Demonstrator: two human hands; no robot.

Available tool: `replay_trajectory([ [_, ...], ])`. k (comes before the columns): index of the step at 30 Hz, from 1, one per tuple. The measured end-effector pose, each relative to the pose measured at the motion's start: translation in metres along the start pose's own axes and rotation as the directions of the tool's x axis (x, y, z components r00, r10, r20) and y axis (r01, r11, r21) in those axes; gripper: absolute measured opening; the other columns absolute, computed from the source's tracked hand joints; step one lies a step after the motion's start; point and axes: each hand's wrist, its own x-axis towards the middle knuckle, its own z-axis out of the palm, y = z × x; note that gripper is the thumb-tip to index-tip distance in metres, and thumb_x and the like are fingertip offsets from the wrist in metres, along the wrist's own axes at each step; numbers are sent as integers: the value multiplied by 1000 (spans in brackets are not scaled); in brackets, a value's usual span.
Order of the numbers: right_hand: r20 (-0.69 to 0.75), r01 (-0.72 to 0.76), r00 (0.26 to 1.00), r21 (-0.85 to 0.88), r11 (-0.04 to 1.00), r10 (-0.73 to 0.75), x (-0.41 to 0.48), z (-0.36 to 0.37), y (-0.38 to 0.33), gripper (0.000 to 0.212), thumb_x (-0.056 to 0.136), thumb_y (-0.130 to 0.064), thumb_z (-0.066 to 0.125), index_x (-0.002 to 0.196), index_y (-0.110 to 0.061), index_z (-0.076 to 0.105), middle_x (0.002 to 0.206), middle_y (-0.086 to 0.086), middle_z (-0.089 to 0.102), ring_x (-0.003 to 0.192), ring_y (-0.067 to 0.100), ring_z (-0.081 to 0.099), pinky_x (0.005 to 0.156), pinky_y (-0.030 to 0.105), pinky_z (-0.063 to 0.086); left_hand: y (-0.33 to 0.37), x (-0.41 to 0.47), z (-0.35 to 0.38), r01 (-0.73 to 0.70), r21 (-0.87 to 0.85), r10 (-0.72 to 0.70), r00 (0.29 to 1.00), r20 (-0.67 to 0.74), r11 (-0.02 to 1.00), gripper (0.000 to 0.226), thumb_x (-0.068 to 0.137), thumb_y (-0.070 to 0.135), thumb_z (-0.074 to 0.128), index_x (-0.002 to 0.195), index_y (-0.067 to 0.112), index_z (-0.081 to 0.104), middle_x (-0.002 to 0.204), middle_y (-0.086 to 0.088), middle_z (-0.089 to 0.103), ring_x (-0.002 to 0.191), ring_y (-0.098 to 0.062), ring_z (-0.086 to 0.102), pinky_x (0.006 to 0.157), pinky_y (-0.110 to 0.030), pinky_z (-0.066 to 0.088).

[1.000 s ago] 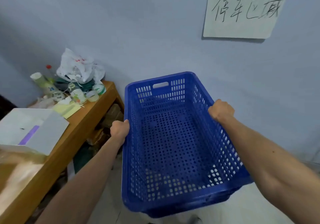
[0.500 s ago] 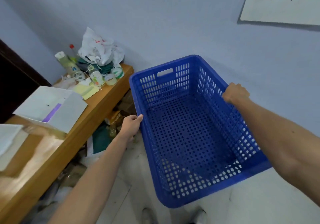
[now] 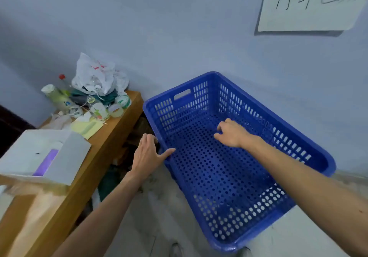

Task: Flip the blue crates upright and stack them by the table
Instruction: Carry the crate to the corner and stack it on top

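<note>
A blue perforated plastic crate (image 3: 229,177) sits upright on the floor against the wall, right beside the wooden table (image 3: 93,165). My left hand (image 3: 148,156) is spread open by the crate's left rim, with the thumb resting on that rim. My right hand (image 3: 232,133) hovers over the crate's inside, fingers loosely curled and holding nothing. Whether another crate lies under this one is hidden.
The table holds a white box (image 3: 42,153) with a purple patch, a yellow pad (image 3: 86,127), cups, tape rolls, a bottle and a white plastic bag (image 3: 95,75). Clutter lies under the table. A handwritten paper sign (image 3: 310,3) hangs on the wall.
Both hands gripped the crate's long rims and lowered it beside the table. Now they have let go: the left hand is spread by the rim and the right hand has come inward over the crate.
</note>
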Motion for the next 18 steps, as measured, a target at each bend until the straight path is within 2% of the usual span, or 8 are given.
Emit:
replay_trajectory([
  [2, 175, 45, 982, 112, 993, -64, -20, 16, -36, 35, 98, -54, 45, 104, -20, 51, 113, 4, 47, 91, 24, 52, 87, 43, 46, -10, 16, -2, -214, 127, 220, 975, -34, 969, 73, 72, 84, 55, 104, 18, 50, 102, 4, 48, 90, -14, 48, 79, -26, 46],
  [5, 222, 39, 970, 260, 965, -99, -55, 39, -91, 49, 89, -74, 36, 78, -27, 44, 79, -4, 47, 67, 15, 44, 71, 34, 41, -24, 41, -1, -440, 161, 437, 898, 56, 883, 74, 76, 85, 47, 109, 20, 61, 107, 4, 58, 103, -15, 54, 95, -31, 45],
  [7, 209, 14, 974, 321, 947, -85, -79, 53, -118, 62, 81, -83, 35, 81, -23, 47, 77, -5, 50, 67, 15, 46, 68, 34, 41, -31, 54, 0, -539, 92, 519, 836, 181, 837, 78, 79, 86, 38, 107, 20, 69, 105, 5, 63, 104, -14, 57, 97, -32, 45],
  [9, 204, -8, 977, 294, 956, -55, -100, 71, -136, 59, 78, -80, 44, 89, -23, 45, 86, -4, 54, 76, 18, 52, 72, 37, 43, -38, 64, -2, -606, 38, 572, 768, 289, 795, 89, 76, 91, 32, 111, 19, 70, 109, 5, 65, 106, -14, 58, 99, -31, 43],
  [11, 112, -17, 994, 159, 987, -1, -117, 94, -149, 49, 86, -65, 51, 101, -20, 42, 102, 2, 58, 88, 28, 57, 72, 39, 40, -46, 72, -7, -657, 25, 602, 704, 376, 753, 97, 67, 96, 34, 119, 21, 67, 115, 5, 63, 110, -14, 55, 101, -31, 40],
  [14, -131, -78, 989, -12, 997, 76, -133, 125, -161, 37, 98, -48, 40, 111, -14, 40, 111, 9, 61, 89, 37, 62, 65, 38, 35, -51, 85, -13, -741, 50, 630, 603, 489, 670, 104, 58, 96, 42, 130, 23, 60, 120, 4, 59, 113, -16, 53, 103, -31, 37],
  [16, -260, -133, 957, -3, 991, 127, -143, 143, -166, 43, 100, -53, 22, 111, -15, 40, 106, 7, 61, 81, 38, 63, 58, 38, 33, -51, 94, -12, -786, 110, 632, 563, 533, 608, 90, 65, 88, 52, 128, 23, 59, 113, 2, 60, 108, -19, 55, 99, -33, 39],
  [18, -367, -158, 920, -25, 987, 138, -152, 157, -167, 57, 96, -58, 2, 107, -19, 41, 96, 3, 62, 68, 35, 63, 51, 38, 36, -48, 105, -8, -800, 197, 626, 573, 529, 567, 57, 78, 66, 65, 116, 24, 63, 103, 2, 63, 98, -20, 58, 93, -34, 42],
])
